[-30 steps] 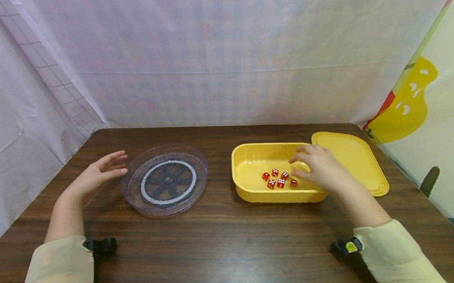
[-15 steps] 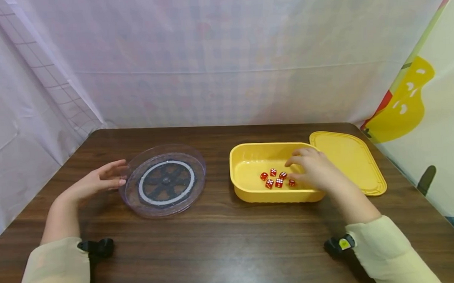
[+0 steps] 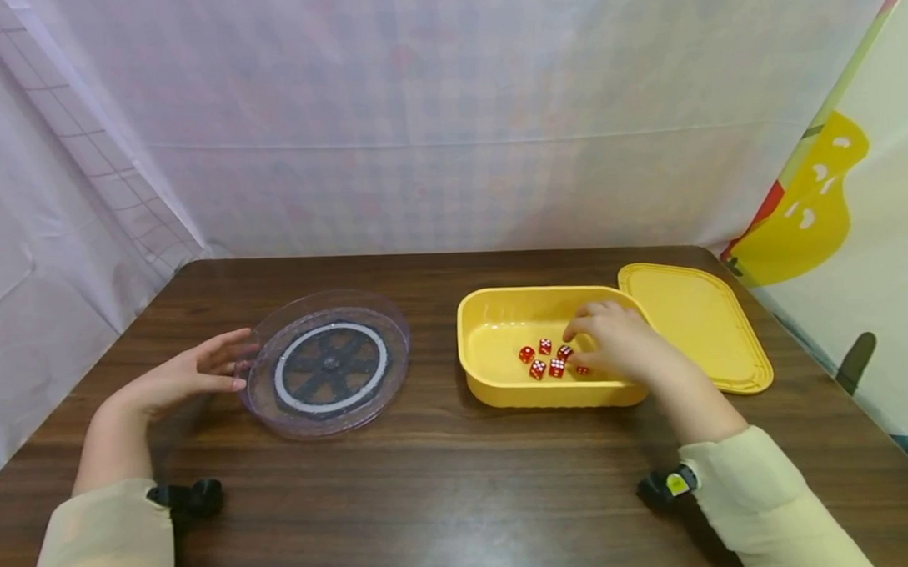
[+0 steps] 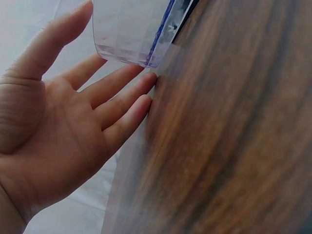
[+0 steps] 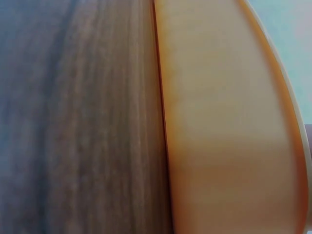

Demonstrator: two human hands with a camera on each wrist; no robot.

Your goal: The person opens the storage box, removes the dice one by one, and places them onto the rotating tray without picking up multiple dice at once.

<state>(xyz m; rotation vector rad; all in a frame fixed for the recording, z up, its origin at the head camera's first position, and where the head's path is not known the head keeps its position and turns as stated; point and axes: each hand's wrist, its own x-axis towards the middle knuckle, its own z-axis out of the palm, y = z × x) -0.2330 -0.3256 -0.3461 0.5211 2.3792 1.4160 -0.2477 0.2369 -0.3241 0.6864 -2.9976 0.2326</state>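
My left hand [image 3: 190,378] lies at the left side of a round clear plastic dish [image 3: 398,352], its fingers loosely extended along the wall. In the left wrist view the fingers [image 4: 119,105] reach to the lower edge of the clear wall, with the thumb [image 4: 58,39] apart from them. A dark wheel-like shape with a pale ring [image 3: 382,363] shows at the dish's bottom. My right hand [image 3: 617,340] reaches over the rim into a yellow box [image 3: 488,392], fingertips right by several red dice [image 3: 557,367]. Its fingers partly cover the rightmost die [image 3: 582,370]; nothing shows held.
A yellow lid [image 3: 707,333] lies on the brown wooden table [image 3: 431,484], behind and right of the box. White curtain [image 3: 433,126] hangs along the table's far edge. The box's outer wall [image 5: 224,107] fills much of the right wrist view.
My right hand has moved left and lower, its fingertips closer to the dice. My left hand has come down slightly beside the dish's wall. The head view has shifted a little.
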